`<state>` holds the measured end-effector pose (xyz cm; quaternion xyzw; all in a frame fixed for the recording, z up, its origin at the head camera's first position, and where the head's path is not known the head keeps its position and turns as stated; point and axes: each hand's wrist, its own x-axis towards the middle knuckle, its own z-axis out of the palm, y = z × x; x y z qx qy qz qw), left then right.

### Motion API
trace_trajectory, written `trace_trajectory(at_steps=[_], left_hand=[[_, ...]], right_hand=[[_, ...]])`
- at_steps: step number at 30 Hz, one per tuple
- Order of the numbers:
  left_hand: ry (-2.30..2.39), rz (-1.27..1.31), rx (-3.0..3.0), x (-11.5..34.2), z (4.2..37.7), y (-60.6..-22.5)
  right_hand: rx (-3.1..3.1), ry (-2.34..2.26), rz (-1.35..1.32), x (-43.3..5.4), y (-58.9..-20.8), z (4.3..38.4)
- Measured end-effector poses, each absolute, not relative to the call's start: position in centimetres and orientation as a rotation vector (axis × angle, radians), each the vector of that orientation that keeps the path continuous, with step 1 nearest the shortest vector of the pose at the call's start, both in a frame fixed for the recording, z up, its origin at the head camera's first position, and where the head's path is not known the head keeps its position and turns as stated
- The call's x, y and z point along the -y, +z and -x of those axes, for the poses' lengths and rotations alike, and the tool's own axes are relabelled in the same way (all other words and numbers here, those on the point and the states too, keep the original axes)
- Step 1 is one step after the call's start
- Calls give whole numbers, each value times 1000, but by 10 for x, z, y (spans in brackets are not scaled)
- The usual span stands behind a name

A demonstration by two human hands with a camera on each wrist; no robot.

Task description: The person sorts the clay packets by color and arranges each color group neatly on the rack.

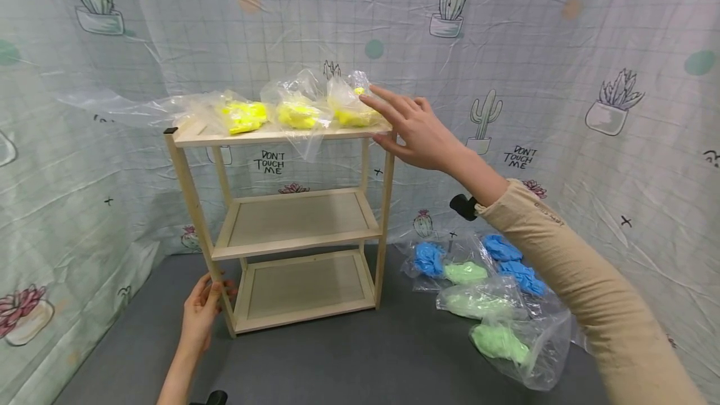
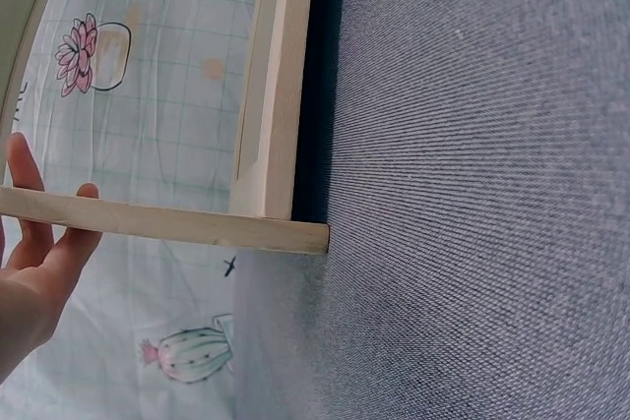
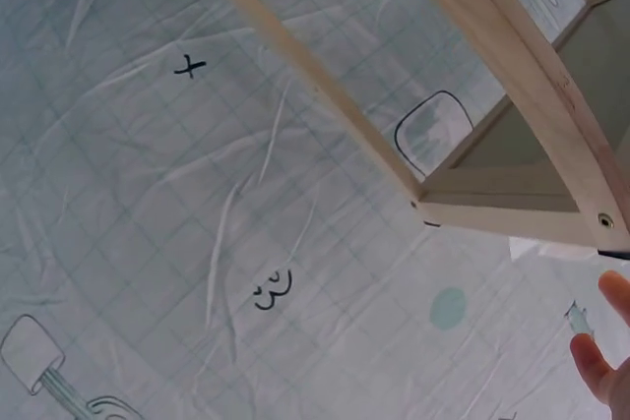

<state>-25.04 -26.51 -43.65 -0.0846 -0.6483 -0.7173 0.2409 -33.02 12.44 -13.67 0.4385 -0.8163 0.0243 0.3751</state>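
Bags (image 1: 297, 102) holding yellow material (image 1: 246, 117) top the rack (image 1: 304, 220) near the right hand (image 1: 422, 133).

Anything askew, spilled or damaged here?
Looks untidy: on the top shelf, the leftmost bag trails plastic past the left end and the middle bag droops a corner over the front edge. No spill or damage shows.

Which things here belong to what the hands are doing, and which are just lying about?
Probably part of the job:
wooden shelf, gripped by the left hand;
yellow-filled bags on top, the right hand at the rightmost.

Seemingly just lying about:
blue-filled bags and green-filled bags, untouched on the dark tabletop, though they may be waiting their turn.
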Motion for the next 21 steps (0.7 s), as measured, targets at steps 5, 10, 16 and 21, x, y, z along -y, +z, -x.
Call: trace_trajectory(at_steps=[5,10,16,21], left_hand=[[-1953,204,1794,265,250,-436],[-1949,219,1801,267,249,-436],[-1960,251,1778,268,250,-438],[-1960,262,1774,267,251,-438]], right_hand=[[2058,97,-1137,-145,-149,322],[2073,93,-1122,-164,-168,318],[2086,67,-1109,-187,-194,316],[2087,56,-1111,-205,-219,316]])
